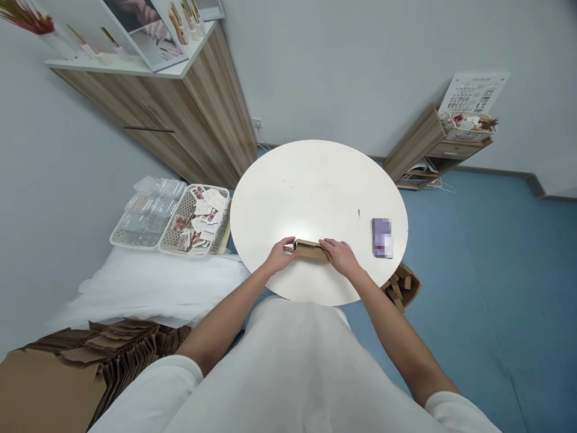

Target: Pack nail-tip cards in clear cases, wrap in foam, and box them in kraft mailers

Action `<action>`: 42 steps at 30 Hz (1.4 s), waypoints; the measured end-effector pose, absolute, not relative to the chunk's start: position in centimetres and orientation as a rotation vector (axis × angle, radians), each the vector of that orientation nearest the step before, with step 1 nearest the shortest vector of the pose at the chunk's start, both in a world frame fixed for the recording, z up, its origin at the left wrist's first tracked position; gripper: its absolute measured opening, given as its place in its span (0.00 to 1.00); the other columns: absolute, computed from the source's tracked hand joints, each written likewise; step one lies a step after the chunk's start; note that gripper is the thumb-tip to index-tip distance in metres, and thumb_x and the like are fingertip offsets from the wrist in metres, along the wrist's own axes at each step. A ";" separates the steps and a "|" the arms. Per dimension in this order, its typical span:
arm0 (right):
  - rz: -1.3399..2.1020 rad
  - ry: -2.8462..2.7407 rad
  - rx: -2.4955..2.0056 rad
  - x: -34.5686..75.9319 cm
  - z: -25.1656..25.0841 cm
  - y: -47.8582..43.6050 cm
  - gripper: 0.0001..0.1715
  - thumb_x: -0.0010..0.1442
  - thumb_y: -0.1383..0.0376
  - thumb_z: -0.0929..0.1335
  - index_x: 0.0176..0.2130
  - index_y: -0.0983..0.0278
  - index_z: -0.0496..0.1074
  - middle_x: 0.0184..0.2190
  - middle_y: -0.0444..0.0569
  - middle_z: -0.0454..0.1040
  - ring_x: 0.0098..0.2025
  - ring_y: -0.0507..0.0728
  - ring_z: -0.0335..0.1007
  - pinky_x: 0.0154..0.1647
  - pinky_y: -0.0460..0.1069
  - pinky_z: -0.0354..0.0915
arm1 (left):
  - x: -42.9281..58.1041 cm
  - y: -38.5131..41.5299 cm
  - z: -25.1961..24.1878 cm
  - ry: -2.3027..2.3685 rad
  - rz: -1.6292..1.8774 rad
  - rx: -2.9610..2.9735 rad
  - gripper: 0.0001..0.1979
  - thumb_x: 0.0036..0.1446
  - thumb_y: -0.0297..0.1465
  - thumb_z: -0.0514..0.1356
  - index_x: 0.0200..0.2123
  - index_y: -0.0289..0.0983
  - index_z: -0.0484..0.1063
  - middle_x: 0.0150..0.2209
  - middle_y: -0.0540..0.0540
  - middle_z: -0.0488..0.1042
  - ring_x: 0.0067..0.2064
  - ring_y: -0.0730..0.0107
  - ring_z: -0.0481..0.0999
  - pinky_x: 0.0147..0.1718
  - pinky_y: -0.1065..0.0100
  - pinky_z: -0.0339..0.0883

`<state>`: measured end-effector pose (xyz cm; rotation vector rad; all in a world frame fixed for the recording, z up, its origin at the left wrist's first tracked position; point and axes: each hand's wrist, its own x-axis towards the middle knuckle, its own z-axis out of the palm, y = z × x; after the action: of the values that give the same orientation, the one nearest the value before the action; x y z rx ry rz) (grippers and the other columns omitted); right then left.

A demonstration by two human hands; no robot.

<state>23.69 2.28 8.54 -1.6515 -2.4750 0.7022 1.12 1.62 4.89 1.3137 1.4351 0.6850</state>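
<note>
At far left, one stack of folded brown cardboard, too many layers to count, lies below one heap of white sheeting. Just above the heap, two white baskets sit side by side: the left basket holds clear plastic packs, the right basket many printed cards, overlapping too much to count. Behind them stands one wood-grain cabinet, with two picture frames in view on top, one cut off by the upper edge. One wall socket shows beside it.

In the middle is one round white bench. Two hands meet one small cardboard box near its front edge: the left hand has its fingers gripping the box's left end, and the right hand has its fingers gripping the right end. Whether the box touches the bench, I cannot tell.

Further right on the bench lies one purple-and-white item, its detail blurred. Below the bench's right edge is one carton of several small brown boxes, partly hidden. Last comes one low shelf unit, with one basket and one printed board on top.
</note>
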 end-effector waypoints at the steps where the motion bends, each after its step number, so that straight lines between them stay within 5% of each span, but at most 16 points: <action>1: 0.692 -2.503 -1.625 23.8 8.6 2.3 0.22 0.62 0.66 0.55 0.54 0.54 0.59 0.51 0.50 0.65 0.46 0.58 0.65 0.45 0.52 0.57 | 0.9 1.6 4.8 1.407 0.677 1.313 0.27 0.45 0.31 0.61 0.51 0.40 0.62 0.47 0.43 0.67 0.37 0.70 0.71 0.31 0.69 0.68; 6: 0.669 -2.603 -1.541 24.0 8.6 2.6 0.29 0.58 0.70 0.57 0.58 0.54 0.53 0.55 0.49 0.61 0.46 0.58 0.64 0.42 0.50 0.58 | 0.4 1.9 4.4 1.352 0.667 1.317 0.23 0.49 0.31 0.58 0.50 0.39 0.65 0.35 0.46 0.73 0.38 0.68 0.71 0.35 0.66 0.67; 12: 0.579 -2.788 -1.322 21.8 9.3 3.4 0.33 0.58 0.72 0.56 0.60 0.55 0.46 0.54 0.52 0.61 0.44 0.57 0.65 0.41 0.50 0.55 | 0.7 2.1 4.5 1.323 0.685 1.340 0.20 0.48 0.31 0.57 0.47 0.39 0.67 0.41 0.45 0.71 0.36 0.70 0.71 0.35 0.66 0.67; 17: 0.664 -2.837 -1.274 19.1 10.4 4.5 0.30 0.57 0.68 0.59 0.58 0.53 0.51 0.47 0.49 0.67 0.36 0.55 0.67 0.35 0.48 0.55 | 1.0 2.1 5.3 1.264 0.659 1.311 0.19 0.49 0.31 0.56 0.46 0.38 0.67 0.39 0.45 0.72 0.35 0.72 0.71 0.34 0.67 0.67; 24: 0.756 -2.845 -1.201 18.9 10.6 4.9 0.32 0.56 0.71 0.58 0.58 0.50 0.51 0.47 0.46 0.67 0.39 0.55 0.65 0.34 0.46 0.55 | 1.2 2.0 5.5 1.195 0.691 1.215 0.18 0.51 0.30 0.54 0.47 0.36 0.67 0.32 0.46 0.72 0.34 0.72 0.71 0.37 0.65 0.68; 42: 0.951 -2.726 -1.219 19.8 10.6 4.9 0.25 0.60 0.66 0.57 0.55 0.49 0.55 0.43 0.46 0.67 0.39 0.54 0.63 0.37 0.47 0.57 | 1.6 2.4 4.8 1.294 0.618 1.494 0.20 0.53 0.26 0.48 0.48 0.40 0.67 0.36 0.48 0.72 0.32 0.73 0.71 0.34 0.68 0.68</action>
<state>19.80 4.91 10.62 -1.2194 -2.7260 0.9505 1.56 2.37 4.77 1.4943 1.2944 0.6175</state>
